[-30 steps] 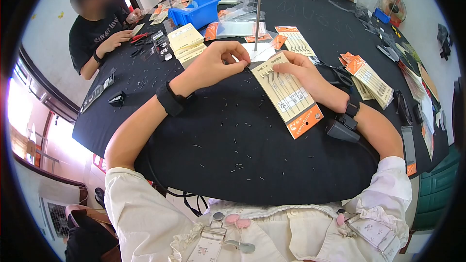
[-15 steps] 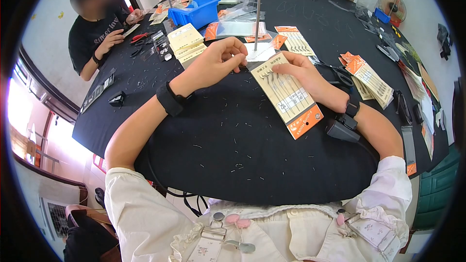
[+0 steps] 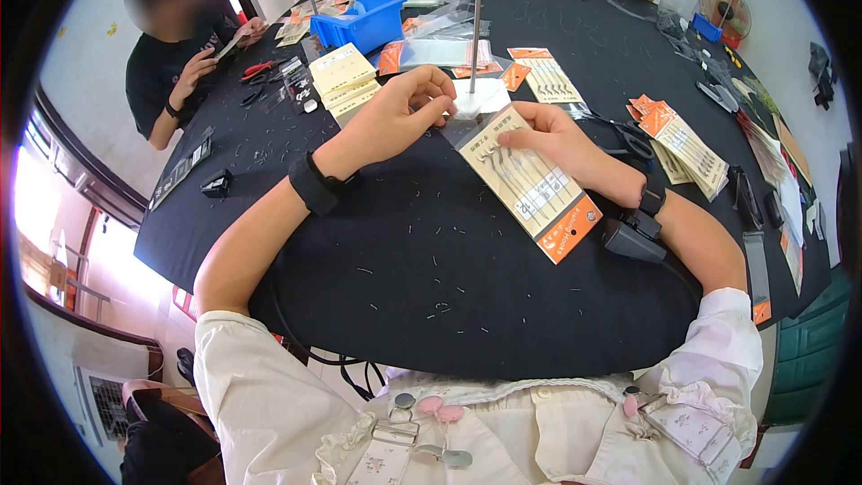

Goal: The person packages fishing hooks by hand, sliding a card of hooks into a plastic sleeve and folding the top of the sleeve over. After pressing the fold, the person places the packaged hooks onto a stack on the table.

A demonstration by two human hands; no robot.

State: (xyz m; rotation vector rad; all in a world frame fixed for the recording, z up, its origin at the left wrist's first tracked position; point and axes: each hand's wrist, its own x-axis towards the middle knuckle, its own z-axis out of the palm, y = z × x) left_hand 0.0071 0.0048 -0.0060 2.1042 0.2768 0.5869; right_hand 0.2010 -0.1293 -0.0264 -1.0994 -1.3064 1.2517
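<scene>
My right hand (image 3: 558, 145) is closed on a cream fishing-hook card (image 3: 525, 181) with an orange end, its thumb lying on the card's face near the hooks. The card tilts over the black table, orange end toward me. Close to the card's upper left corner, my left hand (image 3: 401, 117) has its fingers curled and pinched together; whatever they hold is too small to make out. Behind both hands, a metal rod (image 3: 476, 27) rises from a white base (image 3: 483, 97).
A blue bin (image 3: 364, 25), stacked cream cards (image 3: 343, 76) and plastic packets lie beyond my left hand. Scissors (image 3: 633, 142) and more hook cards (image 3: 682, 142) are at the right. A co-worker (image 3: 175, 54) sits at the left; two others are across the table.
The card in my right hand has turned slightly, its orange end lower and further right. My left hand has barely moved. The co-worker at the left has raised a card.
</scene>
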